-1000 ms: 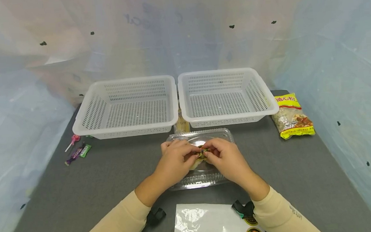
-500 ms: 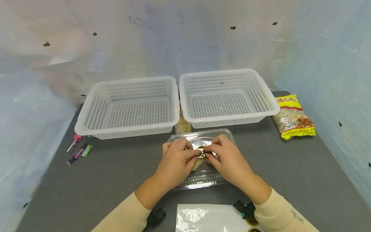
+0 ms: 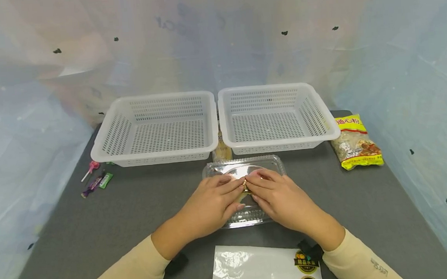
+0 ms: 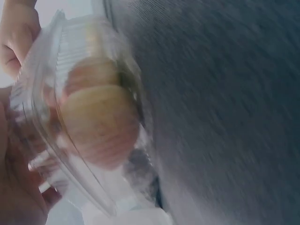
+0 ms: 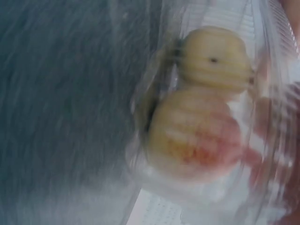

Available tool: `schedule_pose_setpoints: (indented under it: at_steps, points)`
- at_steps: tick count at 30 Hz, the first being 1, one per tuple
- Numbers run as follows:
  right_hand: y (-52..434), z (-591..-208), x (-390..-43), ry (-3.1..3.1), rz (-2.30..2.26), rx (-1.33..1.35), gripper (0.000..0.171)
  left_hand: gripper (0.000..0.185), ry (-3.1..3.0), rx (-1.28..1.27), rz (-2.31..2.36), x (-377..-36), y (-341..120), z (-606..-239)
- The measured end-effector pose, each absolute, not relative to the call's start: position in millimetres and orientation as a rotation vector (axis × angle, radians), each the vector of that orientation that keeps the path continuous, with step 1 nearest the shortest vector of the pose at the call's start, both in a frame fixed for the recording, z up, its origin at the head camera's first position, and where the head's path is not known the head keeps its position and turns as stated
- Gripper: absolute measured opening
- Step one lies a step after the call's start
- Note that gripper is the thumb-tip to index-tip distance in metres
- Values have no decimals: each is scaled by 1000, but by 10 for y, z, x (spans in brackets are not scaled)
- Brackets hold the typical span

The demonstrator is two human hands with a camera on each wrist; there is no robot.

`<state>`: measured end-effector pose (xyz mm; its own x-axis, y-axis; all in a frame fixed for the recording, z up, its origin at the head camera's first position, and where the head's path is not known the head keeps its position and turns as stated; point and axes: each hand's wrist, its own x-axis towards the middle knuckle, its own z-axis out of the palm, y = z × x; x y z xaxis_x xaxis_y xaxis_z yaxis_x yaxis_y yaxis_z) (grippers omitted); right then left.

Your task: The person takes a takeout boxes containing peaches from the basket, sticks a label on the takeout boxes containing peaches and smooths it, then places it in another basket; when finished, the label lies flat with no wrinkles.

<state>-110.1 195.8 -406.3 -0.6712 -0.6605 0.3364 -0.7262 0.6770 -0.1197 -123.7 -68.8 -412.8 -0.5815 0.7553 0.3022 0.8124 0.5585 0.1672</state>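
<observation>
A clear plastic clamshell box [image 3: 213,170] lies on the dark table in the head view. On its lid is a round black-and-gold sticker [image 3: 246,188], partly covered by fingers. My left hand [image 3: 214,203] rests on the lid with extended fingers pressing the sticker's left side. From the other side my right hand [image 3: 286,198] presses it likewise, fingertips meeting the left ones. Through the box wall, yellow and red peach-like fruits [image 5: 194,136] show in the right wrist view. Blurred fruit [image 4: 101,126] appears in the left wrist view too.
Two white plastic baskets [image 3: 158,155] [image 3: 282,142] stand behind the box, a yellowish packet [image 3: 222,150] between them. A yellow food bag [image 3: 358,143] lies right. At left are a lollipop [image 3: 92,167] and wrapped candies [image 3: 105,180]. A white sticker sheet [image 3: 251,265] lies in front.
The fingers no longer pinch the sticker; they have straightened and press it flat on the lid. Both wrists have spread outward and lower.
</observation>
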Motion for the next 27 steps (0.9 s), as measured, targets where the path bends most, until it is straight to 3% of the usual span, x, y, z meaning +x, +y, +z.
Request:
schedule_pose_setpoints:
  at_steps: [12, 27]
  points:
    - [2093, -4025, -1127, -2720, 326, 1196, 47, 94, -2639, -1510, -339, -1265, -873, -4187]
    - [2170, -4029, -1113, -2703, 352, 1214, 44, 99, -2646, -1403, -284, -1193, -875, -4211]
